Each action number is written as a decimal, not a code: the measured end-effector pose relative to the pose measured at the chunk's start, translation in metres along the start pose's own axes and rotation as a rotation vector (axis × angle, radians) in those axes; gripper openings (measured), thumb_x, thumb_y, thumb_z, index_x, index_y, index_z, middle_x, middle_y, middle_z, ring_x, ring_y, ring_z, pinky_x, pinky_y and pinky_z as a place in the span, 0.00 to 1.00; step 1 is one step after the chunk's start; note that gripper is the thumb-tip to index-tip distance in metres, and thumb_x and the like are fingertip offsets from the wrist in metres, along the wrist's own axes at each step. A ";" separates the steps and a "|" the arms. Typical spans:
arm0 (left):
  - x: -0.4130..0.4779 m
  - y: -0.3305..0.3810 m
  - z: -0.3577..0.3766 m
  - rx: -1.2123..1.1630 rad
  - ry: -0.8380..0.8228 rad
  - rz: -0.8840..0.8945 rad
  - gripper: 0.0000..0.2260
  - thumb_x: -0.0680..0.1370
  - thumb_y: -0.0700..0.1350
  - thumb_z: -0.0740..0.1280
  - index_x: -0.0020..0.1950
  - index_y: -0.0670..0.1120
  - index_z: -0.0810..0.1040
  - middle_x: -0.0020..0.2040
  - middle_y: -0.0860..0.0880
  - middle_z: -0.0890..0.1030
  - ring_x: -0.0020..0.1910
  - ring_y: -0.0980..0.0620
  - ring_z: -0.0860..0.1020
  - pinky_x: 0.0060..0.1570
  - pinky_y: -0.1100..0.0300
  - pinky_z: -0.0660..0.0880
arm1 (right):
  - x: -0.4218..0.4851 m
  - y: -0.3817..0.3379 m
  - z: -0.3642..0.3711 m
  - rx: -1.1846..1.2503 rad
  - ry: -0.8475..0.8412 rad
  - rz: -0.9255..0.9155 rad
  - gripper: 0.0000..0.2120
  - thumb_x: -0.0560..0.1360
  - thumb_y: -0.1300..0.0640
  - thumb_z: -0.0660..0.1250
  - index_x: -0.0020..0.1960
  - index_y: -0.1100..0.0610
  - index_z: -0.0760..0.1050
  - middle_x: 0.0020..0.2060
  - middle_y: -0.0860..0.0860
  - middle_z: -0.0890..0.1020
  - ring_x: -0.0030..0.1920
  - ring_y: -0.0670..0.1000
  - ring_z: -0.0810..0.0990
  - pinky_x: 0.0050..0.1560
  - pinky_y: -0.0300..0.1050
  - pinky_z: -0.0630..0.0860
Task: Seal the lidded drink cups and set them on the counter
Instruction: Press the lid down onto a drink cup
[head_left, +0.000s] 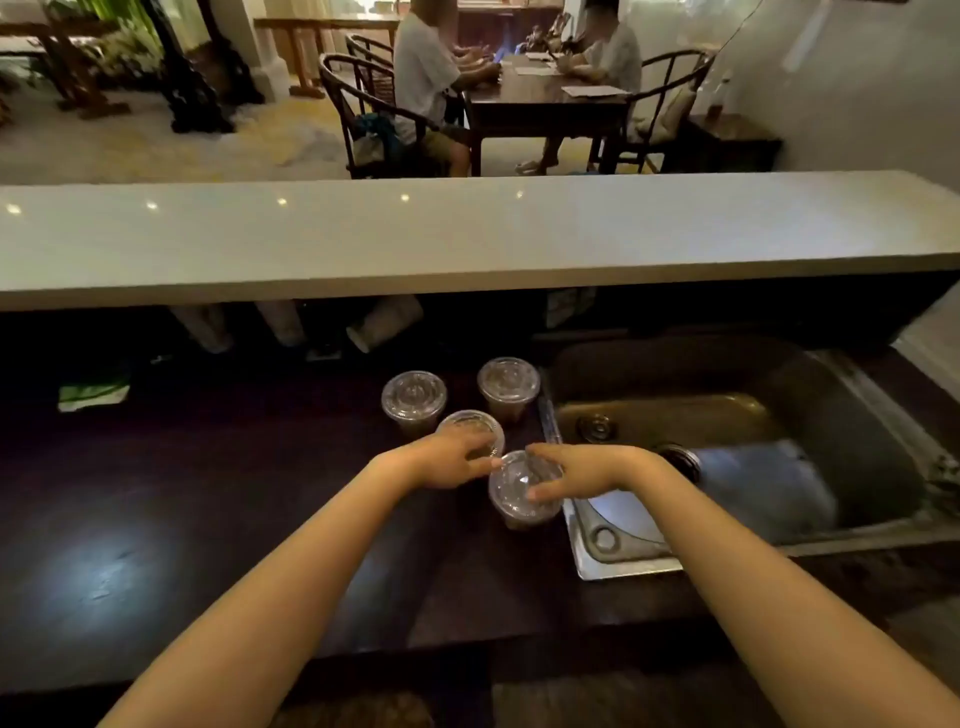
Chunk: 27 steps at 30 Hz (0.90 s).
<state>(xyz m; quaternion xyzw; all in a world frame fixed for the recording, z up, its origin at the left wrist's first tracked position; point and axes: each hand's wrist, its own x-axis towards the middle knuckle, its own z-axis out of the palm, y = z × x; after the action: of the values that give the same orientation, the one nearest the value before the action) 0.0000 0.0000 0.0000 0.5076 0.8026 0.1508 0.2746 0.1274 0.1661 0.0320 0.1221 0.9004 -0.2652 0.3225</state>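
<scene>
Several clear plastic drink cups with clear lids stand on the dark lower worktop (208, 493) beside the sink. The nearest cup (514, 493) holds brown drink. My right hand (576, 475) lies over its lid, thumb at the near rim and fingers at the far rim. My left hand (452, 462) touches that lid's left edge and partly covers a second cup (470, 423) behind it. Two more lidded cups stand farther back, one on the left (414, 397) and one on the right (509, 384).
A long white raised counter (467, 239) runs across in front of the worktop. A steel sink (727, 441) sits at the right. Under the counter lie paper cup stacks (384, 322). Beyond it, people sit at a dark table (540, 98).
</scene>
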 end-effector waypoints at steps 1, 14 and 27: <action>0.000 -0.001 0.004 0.032 -0.011 -0.040 0.21 0.80 0.53 0.58 0.70 0.45 0.67 0.75 0.45 0.63 0.74 0.46 0.58 0.73 0.49 0.55 | 0.002 0.000 0.005 0.012 0.003 -0.009 0.44 0.73 0.42 0.67 0.77 0.53 0.45 0.76 0.54 0.54 0.74 0.54 0.56 0.71 0.47 0.57; -0.006 -0.028 0.040 0.268 0.273 -0.005 0.22 0.82 0.49 0.52 0.76 0.48 0.53 0.78 0.48 0.53 0.77 0.49 0.46 0.72 0.57 0.39 | 0.015 0.003 0.082 0.259 0.296 -0.189 0.52 0.65 0.47 0.76 0.76 0.51 0.45 0.70 0.51 0.54 0.70 0.51 0.59 0.67 0.39 0.58; -0.033 -0.030 0.049 -0.383 0.541 -0.010 0.19 0.82 0.44 0.57 0.73 0.46 0.63 0.73 0.53 0.61 0.74 0.58 0.52 0.72 0.64 0.47 | 0.016 -0.040 0.142 0.465 0.438 -0.272 0.53 0.66 0.44 0.74 0.76 0.49 0.41 0.67 0.42 0.53 0.66 0.39 0.56 0.63 0.31 0.55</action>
<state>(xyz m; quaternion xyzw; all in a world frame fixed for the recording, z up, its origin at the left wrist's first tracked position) 0.0179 -0.0444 -0.0458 0.3845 0.8060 0.4267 0.1428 0.1729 0.0552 -0.0549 0.1251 0.8719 -0.4712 0.0467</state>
